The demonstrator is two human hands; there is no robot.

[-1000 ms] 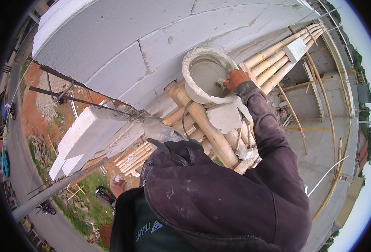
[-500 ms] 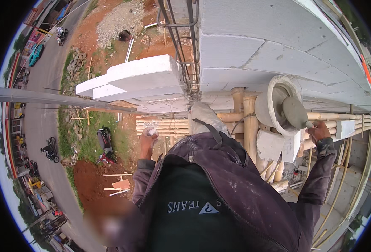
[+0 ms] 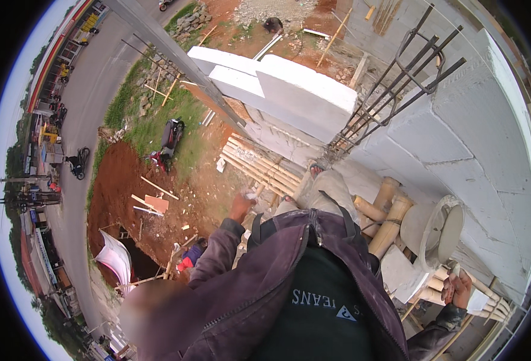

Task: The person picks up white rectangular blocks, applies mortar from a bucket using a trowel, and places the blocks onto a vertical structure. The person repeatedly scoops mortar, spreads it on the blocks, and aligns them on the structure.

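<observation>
Pale grey blocks make up most of this one; the block wall [image 3: 476, 132] on the right is several rows up, and the shorter run on the left has white blocks [image 3: 301, 84] along it; bare steel bars [image 3: 407, 75] poke up between the two with no concrete around their tops, so I'd call it part built; how much is left I honestly can't tell.

The right hand [image 3: 456, 289] has its fingers wrapped round the handle of a flat, round tool [image 3: 450, 236], grey and smooth-looking; its disc is at the bucket [image 3: 413, 225] mouth, touching or not I can't say; the bucket's rim is crusty and pale, its contents mostly hidden.

Left hand [image 3: 240, 207] is out to the side, fingers curled near something small and white; can't tell if it's gripping it; thick, smooth bamboo poles [image 3: 392, 225] and a flat pale slab [image 3: 398, 271] are beside the bucket.
</observation>
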